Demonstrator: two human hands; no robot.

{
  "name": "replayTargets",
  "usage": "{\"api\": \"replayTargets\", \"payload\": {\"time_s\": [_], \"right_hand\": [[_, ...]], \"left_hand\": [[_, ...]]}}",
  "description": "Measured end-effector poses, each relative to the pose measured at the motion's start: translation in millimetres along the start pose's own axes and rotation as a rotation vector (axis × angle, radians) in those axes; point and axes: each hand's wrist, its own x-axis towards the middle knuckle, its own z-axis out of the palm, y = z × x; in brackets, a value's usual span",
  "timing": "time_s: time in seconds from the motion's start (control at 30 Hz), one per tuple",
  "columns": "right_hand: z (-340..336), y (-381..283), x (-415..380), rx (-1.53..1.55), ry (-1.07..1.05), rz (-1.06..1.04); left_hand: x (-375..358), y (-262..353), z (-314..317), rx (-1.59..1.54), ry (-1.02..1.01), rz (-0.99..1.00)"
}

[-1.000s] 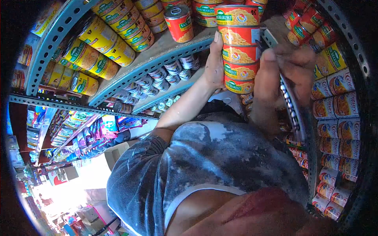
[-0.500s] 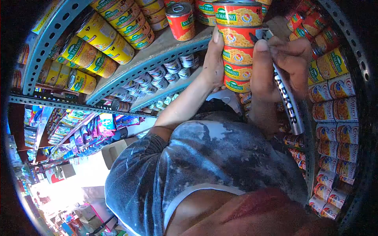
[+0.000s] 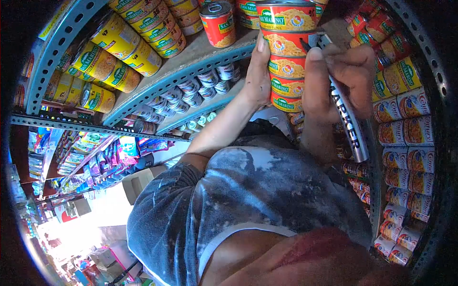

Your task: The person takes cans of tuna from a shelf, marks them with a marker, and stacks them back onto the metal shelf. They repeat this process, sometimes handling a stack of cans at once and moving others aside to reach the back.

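A stack of several red and yellow San Marino tuna cans (image 3: 287, 67) stands upright in front of me, the top one showing its metal rim. My left hand (image 3: 259, 76) wraps the stack from its left side, thumb upright along it and the other fingers hidden behind. In my right hand (image 3: 350, 81) is a silver marker (image 3: 347, 119), pinched between thumb and fingers. The marker's dark tip points at the right side of the second can from the top; whether it touches is hard to tell. A single red can (image 3: 218, 26) stands on the shelf beyond.
Yellow San Marino cans (image 3: 126, 43) are stacked on the shelf (image 3: 191, 62) at upper left. White-labelled cans (image 3: 191, 93) fill the level below. Columns of cans (image 3: 400, 148) line the right side, behind a perforated metal post (image 3: 441, 81). Colourful packets (image 3: 114, 155) hang at left.
The can stack and both hands have shifted very slightly left. The marker tip stays by the second can, and both grips look the same.
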Motion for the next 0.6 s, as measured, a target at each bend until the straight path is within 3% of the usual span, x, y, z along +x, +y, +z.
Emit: {"api": "replayTargets", "payload": {"time_s": [0.3,0.53,0.6], "right_hand": [[8.4,-2.6,-6.1,0.080,0.132,0.037],[3.2,-3.0,-2.2,-0.044,0.046,-0.022],[8.1,-6.4,-4.9,-0.001,0.086,0.051]], "left_hand": [[-4.4,0.1,-2.4,-0.053,-0.018,-0.002],[-5.9,0.5,-2.0,-0.035,0.015,0.008],[-6.3,1.6,-1.0,-0.012,0.024,0.009]]}}
